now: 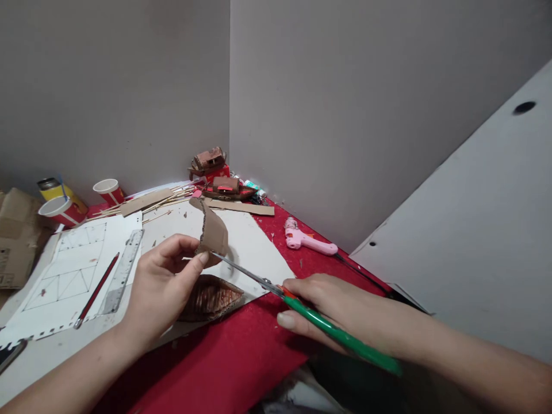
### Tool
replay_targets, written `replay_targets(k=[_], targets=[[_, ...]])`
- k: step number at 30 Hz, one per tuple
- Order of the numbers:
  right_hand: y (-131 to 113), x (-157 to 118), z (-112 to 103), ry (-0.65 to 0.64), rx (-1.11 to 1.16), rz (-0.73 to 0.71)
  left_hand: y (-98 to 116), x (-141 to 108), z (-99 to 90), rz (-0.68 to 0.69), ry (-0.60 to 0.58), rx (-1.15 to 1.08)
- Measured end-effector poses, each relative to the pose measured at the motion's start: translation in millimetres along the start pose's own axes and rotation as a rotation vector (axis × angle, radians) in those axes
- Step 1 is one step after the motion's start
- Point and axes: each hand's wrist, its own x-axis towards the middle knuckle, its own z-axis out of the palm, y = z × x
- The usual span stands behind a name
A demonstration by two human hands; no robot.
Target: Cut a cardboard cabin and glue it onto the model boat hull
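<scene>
Between the thumb and fingers of my left hand (161, 282) is a curved strip of brown corrugated cardboard (214, 233), raised above the white board. My right hand (328, 310) grips scissors (340, 330) with green and orange handles. Their blade tips meet the strip's lower edge, close to my left thumb; whether the blades are apart there is hard to see. Below the strip lies a small boat-shaped cardboard hull (215, 299) with a brown, streaky inside, partly hidden by my left hand.
A pink glue gun (308, 238) lies on the red cloth (224, 362) at right, its cord trailing. Two model boats (226, 187) stand in the far corner near thin sticks (172, 198). At left are paper cups (64, 211), a ruler (123, 273), a pencil (97, 290) and a drawing (73, 270).
</scene>
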Motion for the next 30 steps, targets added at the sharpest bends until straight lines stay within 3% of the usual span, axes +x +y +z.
replay_targets(k=[4,7,9,13,16,20,30], targets=[[0,2,-2,-0.01,-0.016,-0.003,-5,-1,1.9,0.1,0.039,0.164],[2,4,-2,-0.076,0.089,-0.085,-8,-1,1.9,0.094,0.021,0.193],[4,5,1,-0.053,0.087,-0.087,-7,0,1.4,0.07,0.018,0.182],[9,7,9,0.021,0.059,-0.075,-4,4,-1.0,-0.095,-0.027,-0.021],[12,9,9,-0.073,0.255,-0.162,-3,9,-3.7,-0.213,-0.06,-0.234],[14,9,3,-0.143,0.425,-0.195,-5,13,-5.3,-0.234,-0.015,-0.309],[11,4,-2,-0.069,0.168,-0.114,-3,10,-5.1,-0.198,-0.04,-0.224]])
